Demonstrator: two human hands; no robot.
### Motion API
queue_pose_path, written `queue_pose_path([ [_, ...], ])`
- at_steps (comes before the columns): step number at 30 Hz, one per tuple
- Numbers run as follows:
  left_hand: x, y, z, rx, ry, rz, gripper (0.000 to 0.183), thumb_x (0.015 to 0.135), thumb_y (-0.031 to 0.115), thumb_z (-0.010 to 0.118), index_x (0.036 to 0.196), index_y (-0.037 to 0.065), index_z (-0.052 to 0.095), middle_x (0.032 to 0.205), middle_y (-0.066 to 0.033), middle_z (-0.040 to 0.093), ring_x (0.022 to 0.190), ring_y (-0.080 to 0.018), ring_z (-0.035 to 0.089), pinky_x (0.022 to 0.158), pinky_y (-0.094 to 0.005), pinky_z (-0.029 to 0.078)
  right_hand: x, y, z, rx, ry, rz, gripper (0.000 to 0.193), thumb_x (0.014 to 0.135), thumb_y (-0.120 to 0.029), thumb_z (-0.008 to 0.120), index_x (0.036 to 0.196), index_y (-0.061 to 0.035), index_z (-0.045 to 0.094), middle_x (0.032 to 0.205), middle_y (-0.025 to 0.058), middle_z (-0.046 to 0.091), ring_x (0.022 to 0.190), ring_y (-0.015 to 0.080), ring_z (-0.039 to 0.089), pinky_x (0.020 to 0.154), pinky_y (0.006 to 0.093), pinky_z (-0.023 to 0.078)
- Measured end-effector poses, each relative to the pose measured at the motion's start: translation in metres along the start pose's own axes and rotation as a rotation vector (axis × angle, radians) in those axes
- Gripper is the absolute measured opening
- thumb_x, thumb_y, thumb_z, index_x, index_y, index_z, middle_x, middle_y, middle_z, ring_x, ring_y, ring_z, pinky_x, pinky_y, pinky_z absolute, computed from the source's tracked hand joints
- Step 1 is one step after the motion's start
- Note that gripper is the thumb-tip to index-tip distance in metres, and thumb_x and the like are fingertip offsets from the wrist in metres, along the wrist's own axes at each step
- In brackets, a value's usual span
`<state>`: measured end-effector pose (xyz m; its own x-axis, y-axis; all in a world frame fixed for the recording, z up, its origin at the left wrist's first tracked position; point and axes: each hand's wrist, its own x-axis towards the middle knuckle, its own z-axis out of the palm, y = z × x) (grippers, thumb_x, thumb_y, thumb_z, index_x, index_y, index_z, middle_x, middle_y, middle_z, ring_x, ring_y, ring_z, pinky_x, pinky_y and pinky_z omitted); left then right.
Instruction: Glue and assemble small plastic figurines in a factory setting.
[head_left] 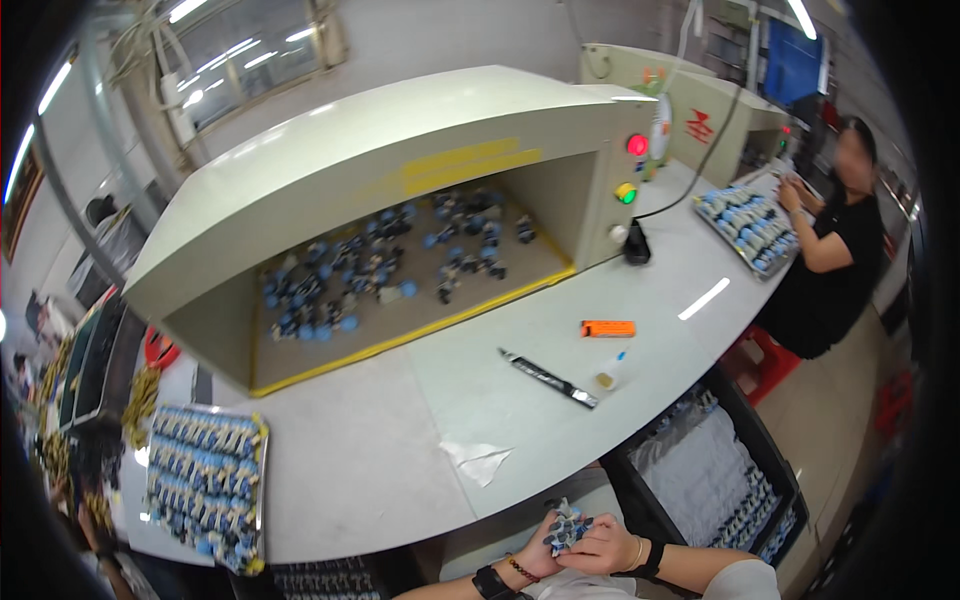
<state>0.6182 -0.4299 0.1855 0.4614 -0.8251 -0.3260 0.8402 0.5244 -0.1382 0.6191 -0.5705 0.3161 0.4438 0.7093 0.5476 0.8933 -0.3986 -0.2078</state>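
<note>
Close to my body, just off the table's near edge, a small blue, white and dark figurine is between my two hands. It may be more than one piece; the fingers cover part of it. My left hand is closed around its left side, palm turned up. From the other side my right hand pinches it with bent fingers. Similar figurines lie scattered inside the wide cream box machine on the table. Others stand in tight rows on a metal tray at the left.
On the white table are a black pen-like tool, an orange box and a torn white scrap. A black crate, lined with white sheet and holding figurines, stands at right. Beyond, a person sits by another tray.
</note>
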Motion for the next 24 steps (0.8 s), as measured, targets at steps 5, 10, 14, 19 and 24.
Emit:
queue_pose_path([
  [5, -0.013, 0.001, 0.023, 0.007, 0.009, 0.032, 0.040, 0.090, 0.044, 0.038, 0.094, 0.009, 0.055, 0.091, -0.0061, 0.061, 0.082, -0.0193, 0.060, 0.076, -0.0306, 0.049, 0.039, 0.017, -0.014, 0.088, 0.249, -0.082, 0.020, 0.059, -0.020, 0.068, 0.078, -0.0194, 0.065, 0.070, -0.0067, 0.047, 0.060, 0.0109, 0.044, 0.061, 0.0290, 0.033],
  [10, -0.044, -0.003, 0.045, 0.125, 0.000, -0.020, 0.041, 0.090, 0.045, 0.038, 0.092, 0.008, 0.055, 0.078, -0.0040, 0.057, 0.063, -0.0162, 0.052, 0.053, -0.0261, 0.043, 0.074, 0.057, -0.032, 0.030, 0.403, -0.018, 0.017, 0.058, -0.010, 0.064, 0.073, -0.0154, 0.060, 0.062, -0.0042, 0.045, 0.052, 0.0152, 0.040, 0.057, 0.0313, 0.033],
  [14, -0.088, 0.004, 0.080, -0.011, -0.189, -0.146, 0.039, 0.090, 0.042, 0.038, 0.095, 0.006, 0.053, 0.089, -0.0076, 0.055, 0.061, -0.0154, 0.047, 0.056, -0.0259, 0.044, 0.103, 0.076, -0.040, 0.143, 0.499, 0.150, 0.014, 0.059, -0.002, 0.061, 0.070, -0.0105, 0.058, 0.056, -0.0012, 0.047, 0.049, 0.0169, 0.043, 0.055, 0.0304, 0.034],
  [19, -0.158, 0.038, 0.158, 0.386, 0.001, 0.269, 0.042, 0.087, 0.041, 0.046, 0.101, 0.002, 0.051, 0.101, -0.0150, 0.051, 0.065, -0.0144, 0.047, 0.058, -0.0246, 0.045, 0.110, 0.085, -0.033, 0.356, 0.465, 0.496, 0.005, 0.067, -0.004, 0.061, 0.071, -0.0056, 0.060, 0.055, 0.0026, 0.051, 0.047, 0.0149, 0.047, 0.047, 0.0255, 0.036],
  [24, -0.210, 0.119, 0.209, 0.828, -0.025, 0.894, 0.045, 0.081, 0.045, 0.054, 0.098, 0.003, 0.052, 0.096, -0.0138, 0.055, 0.070, -0.0159, 0.057, 0.051, -0.0273, 0.048, 0.110, 0.080, -0.034, 0.484, 0.424, 0.617, 0.003, 0.070, -0.006, 0.062, 0.071, -0.0035, 0.060, 0.057, 0.0043, 0.054, 0.048, 0.0125, 0.050, 0.044, 0.0222, 0.038],
])
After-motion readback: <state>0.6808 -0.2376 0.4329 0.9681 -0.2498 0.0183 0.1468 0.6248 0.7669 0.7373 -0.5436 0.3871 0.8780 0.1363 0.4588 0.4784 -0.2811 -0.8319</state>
